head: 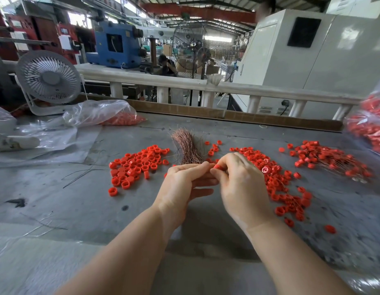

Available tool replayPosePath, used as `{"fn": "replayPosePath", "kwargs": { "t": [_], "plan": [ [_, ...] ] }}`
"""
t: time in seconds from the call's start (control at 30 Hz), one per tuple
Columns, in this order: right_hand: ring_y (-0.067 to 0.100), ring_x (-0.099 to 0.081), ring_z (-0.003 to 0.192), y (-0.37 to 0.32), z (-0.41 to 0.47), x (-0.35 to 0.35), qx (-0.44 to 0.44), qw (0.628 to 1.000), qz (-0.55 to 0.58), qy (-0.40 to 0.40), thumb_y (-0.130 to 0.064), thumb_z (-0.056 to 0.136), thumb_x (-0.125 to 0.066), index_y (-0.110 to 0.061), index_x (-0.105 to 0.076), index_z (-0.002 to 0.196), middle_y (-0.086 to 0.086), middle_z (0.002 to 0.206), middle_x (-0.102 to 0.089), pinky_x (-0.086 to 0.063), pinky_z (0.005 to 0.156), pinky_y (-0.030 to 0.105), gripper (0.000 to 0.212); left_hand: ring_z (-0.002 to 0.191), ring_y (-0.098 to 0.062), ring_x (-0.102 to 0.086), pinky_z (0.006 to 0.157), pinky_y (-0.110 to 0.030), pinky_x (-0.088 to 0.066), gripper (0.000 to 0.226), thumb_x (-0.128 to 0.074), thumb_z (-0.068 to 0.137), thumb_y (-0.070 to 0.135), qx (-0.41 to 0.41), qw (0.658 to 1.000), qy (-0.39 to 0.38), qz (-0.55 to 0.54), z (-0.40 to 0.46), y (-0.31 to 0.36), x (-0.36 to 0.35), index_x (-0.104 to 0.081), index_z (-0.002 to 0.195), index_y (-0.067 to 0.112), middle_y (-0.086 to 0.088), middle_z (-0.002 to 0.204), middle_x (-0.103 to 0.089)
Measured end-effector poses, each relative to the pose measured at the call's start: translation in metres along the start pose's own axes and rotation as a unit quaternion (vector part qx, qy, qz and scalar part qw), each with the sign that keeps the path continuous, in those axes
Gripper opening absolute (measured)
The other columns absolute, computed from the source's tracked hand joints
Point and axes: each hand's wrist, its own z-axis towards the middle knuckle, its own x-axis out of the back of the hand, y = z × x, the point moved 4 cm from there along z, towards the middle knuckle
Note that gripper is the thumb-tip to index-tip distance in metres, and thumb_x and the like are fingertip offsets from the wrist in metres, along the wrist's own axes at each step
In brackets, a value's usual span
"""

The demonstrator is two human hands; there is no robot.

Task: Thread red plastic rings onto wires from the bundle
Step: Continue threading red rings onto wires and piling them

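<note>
A bundle of thin copper-coloured wires (187,145) lies on the grey table, fanned out away from me. My left hand (183,184) grips the near end of the bundle. My right hand (238,182) pinches one red plastic ring (217,166) between thumb and fingertip, right against my left fingertips. A pile of loose red rings (135,165) lies to the left of the bundle. To the right a larger spread of rings (276,179) has thin wires running through it. Further right sits a heap of rings on wires (327,159).
Clear plastic bags holding red rings lie at the back left (112,116) and at the right edge (370,126). A small white desk fan (48,79) stands at the back left. Loose dark wires (82,173) lie left of the pile. A white railing (206,85) borders the table's far side.
</note>
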Motion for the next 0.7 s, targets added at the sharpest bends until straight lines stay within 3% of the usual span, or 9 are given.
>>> {"fn": "replayPosePath", "kwargs": {
  "t": [0.17,0.27,0.7],
  "plan": [
    [0.025,-0.056,0.066,0.0008,-0.0008,0.0025,0.012,0.999,0.037,0.020,0.001,0.077,-0.070,-0.001,-0.060,0.073,0.009,0.073,-0.059,-0.042,0.061,0.029,0.011,0.073,-0.012,-0.067,0.059,-0.020,-0.053,0.019,-0.057,0.086,0.011,-0.002,1.000,0.001,-0.010,0.0008,0.0000,0.0009,-0.075,0.081,0.011,-0.005,0.080,-0.071],
    [0.024,-0.056,0.066,0.0034,-0.0007,0.0025,0.021,0.998,0.056,0.021,0.003,0.074,-0.071,-0.002,-0.061,0.072,0.007,0.073,-0.058,-0.048,0.059,0.037,0.011,0.069,-0.010,-0.066,0.057,-0.019,-0.052,0.020,-0.055,0.086,0.007,0.013,0.999,0.008,-0.034,0.0027,-0.0012,0.0011,-0.074,0.082,0.010,-0.004,0.079,-0.071],
    [0.020,-0.056,0.066,0.0046,-0.0005,0.0026,0.032,0.995,0.090,0.028,0.002,0.074,-0.071,-0.004,-0.063,0.074,0.004,0.074,-0.058,-0.050,0.059,0.038,0.011,0.062,-0.007,-0.064,0.057,-0.018,-0.051,0.031,-0.052,0.087,0.009,0.042,0.997,0.001,-0.063,0.0025,-0.0007,0.0017,-0.077,0.071,0.015,0.000,0.068,-0.068]
  ]
}}
